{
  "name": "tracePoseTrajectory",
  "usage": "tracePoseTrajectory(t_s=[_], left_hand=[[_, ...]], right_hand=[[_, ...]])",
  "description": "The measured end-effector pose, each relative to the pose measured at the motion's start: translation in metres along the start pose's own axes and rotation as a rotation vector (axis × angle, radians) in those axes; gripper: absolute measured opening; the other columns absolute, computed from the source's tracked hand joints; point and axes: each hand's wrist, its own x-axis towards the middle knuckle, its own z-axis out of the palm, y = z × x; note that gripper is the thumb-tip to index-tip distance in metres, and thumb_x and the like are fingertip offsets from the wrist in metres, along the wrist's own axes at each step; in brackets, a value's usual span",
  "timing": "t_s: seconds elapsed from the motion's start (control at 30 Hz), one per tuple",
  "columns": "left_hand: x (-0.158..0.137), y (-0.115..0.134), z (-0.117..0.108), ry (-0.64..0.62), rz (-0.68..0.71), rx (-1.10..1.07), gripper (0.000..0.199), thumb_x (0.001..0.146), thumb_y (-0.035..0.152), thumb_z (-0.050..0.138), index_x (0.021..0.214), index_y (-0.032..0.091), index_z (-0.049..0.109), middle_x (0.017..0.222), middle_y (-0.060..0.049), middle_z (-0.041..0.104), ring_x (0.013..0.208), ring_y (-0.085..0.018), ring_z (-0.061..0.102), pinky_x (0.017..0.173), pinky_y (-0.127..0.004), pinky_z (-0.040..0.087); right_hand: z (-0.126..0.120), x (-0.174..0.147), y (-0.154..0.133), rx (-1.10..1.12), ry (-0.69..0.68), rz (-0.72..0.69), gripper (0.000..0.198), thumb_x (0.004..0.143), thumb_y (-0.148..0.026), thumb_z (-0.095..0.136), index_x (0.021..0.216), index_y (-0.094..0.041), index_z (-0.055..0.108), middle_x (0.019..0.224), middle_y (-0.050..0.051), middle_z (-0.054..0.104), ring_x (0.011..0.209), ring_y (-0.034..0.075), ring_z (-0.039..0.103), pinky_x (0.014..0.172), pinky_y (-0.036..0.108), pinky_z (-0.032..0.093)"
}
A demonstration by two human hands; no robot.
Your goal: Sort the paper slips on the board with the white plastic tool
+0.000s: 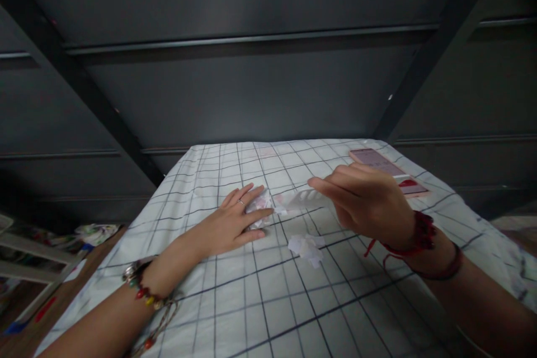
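Note:
My left hand point(240, 218) lies flat with spread fingers, pressing on a small white packet with pinkish print point(260, 206). From the packet's right side a thin white tissue point(309, 199) stretches across to my right hand point(364, 196). The right fingers are closed in a pinch on its far end, slightly above the cloth. A crumpled white piece of tissue point(307, 248) rests between the hands, nearer to me. The packet is partly hidden under my left fingers.
A white tablecloth with dark grid lines point(251, 291) covers the table. Behind my right hand lies a pinkish phone point(373, 161), partly hidden. A dark panelled wall point(235, 95) rises beyond the far edge. At lower left stands a white rack point(37, 257).

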Motion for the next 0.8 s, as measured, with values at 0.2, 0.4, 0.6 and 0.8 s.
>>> tracePoseTrajectory(t_s=[0.2, 0.4, 0.6, 0.8], left_hand=[[0.0031, 0.001, 0.0003, -0.004, 0.054, -0.004, 0.047, 0.092, 0.051, 0.03, 0.132, 0.027, 0.037, 0.144, -0.009, 0.01, 0.129, -0.036, 0.011, 0.101, -0.054, 0.014], [0.0021, 0.0, 0.0002, 0.023, 0.037, -0.004, 0.048, 0.091, 0.053, 0.029, 0.128, 0.025, 0.043, 0.144, -0.008, 0.014, 0.129, -0.035, 0.013, 0.101, -0.054, 0.014], [0.0041, 0.0056, -0.0028, 0.031, 0.072, -0.031, 0.05, 0.091, 0.053, 0.03, 0.13, 0.024, 0.04, 0.143, -0.01, 0.016, 0.128, -0.036, 0.015, 0.1, -0.055, 0.016], [0.0074, 0.0083, -0.0001, 0.03, 0.086, -0.037, 0.05, 0.091, 0.054, 0.029, 0.133, 0.026, 0.036, 0.143, -0.009, 0.017, 0.128, -0.036, 0.015, 0.1, -0.055, 0.017]], right_hand=[[0.0025, -0.0005, -0.0005, -0.021, 0.023, 0.007, 0.027, 0.073, -0.001, 0.036, 0.087, -0.016, 0.054, 0.056, -0.002, 0.05, 0.053, 0.012, 0.038, 0.052, 0.027, 0.03], [0.0022, -0.0012, 0.0011, -0.022, 0.016, 0.019, 0.028, 0.072, 0.0, 0.036, 0.087, -0.015, 0.054, 0.056, -0.002, 0.05, 0.053, 0.013, 0.038, 0.052, 0.027, 0.03], [0.0003, -0.0047, 0.0065, 0.0, -0.006, 0.053, 0.027, 0.072, -0.002, 0.037, 0.088, -0.015, 0.055, 0.055, -0.002, 0.048, 0.052, 0.013, 0.036, 0.051, 0.027, 0.028], [-0.0025, -0.0033, 0.0068, 0.017, -0.059, 0.069, 0.027, 0.074, -0.002, 0.037, 0.088, -0.015, 0.057, 0.057, -0.001, 0.049, 0.055, 0.013, 0.038, 0.054, 0.027, 0.029]])
